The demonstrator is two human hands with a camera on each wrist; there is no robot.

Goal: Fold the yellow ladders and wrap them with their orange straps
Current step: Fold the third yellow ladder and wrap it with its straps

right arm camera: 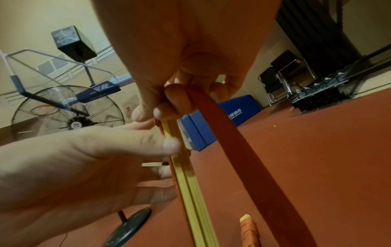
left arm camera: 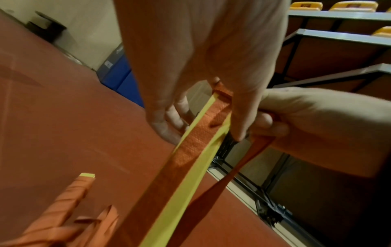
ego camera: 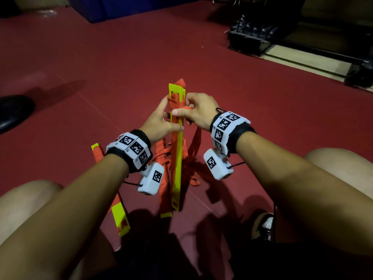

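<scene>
I have the stack of folded yellow ladder slats (ego camera: 177, 158) stood on end between my knees, its foot on the red floor (ego camera: 121, 57) and its top up at my hands. My left hand (ego camera: 159, 122) is clamped on the stack just below the top, thumb on the near face and fingers behind. My right hand (ego camera: 196, 112) is pinching the orange strap (right arm camera: 232, 142) where the first turn crosses the top of the slats; the free length of strap hangs down from that hand on the right side.

To do this step well, I judge the strap should stay flat and taut as it goes round, each turn overlapping the last, while my left hand keeps the slats squeezed flush so none slides out. The loose tangle of strap (ego camera: 191, 174) at the foot could snag, so I would feed it slowly and watch for twists.

At least 1 wrapped bundle (ego camera: 119, 203) lies on the floor to my left, yellow ends showing past its orange wrapping, and another end (ego camera: 166, 214) shows just beside the foot of the stack, so some of the job looks done.

The floor is smooth, dark red sports flooring. Around the hall I see a blue padded block (right arm camera: 220, 120), a large standing fan (right arm camera: 67, 113), folding chairs (right arm camera: 281, 80), and tiered seating with yellow seats (left arm camera: 353, 6).
</scene>
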